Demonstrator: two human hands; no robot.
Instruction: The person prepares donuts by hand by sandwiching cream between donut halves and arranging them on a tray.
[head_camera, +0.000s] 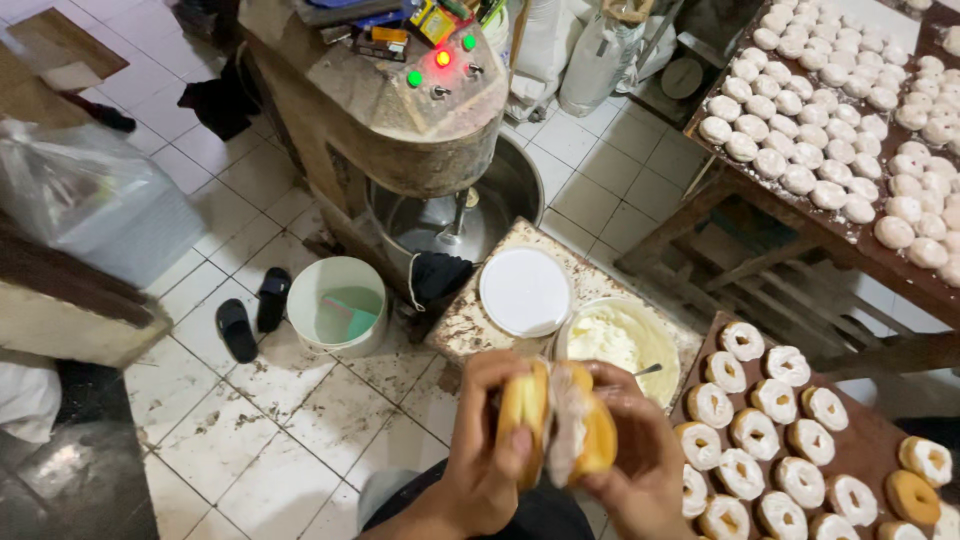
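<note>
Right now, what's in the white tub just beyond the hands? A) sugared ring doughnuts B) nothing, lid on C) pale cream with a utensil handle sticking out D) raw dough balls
C: the white tub holds pale cream, and a thin metal utensil handle pokes out at its near side; the round white lid lies beside it.

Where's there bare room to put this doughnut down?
On the doughnut tray, the bare brown strip beside the plain doughnut. The small table is crowded by the white lid and cream tub.
</note>
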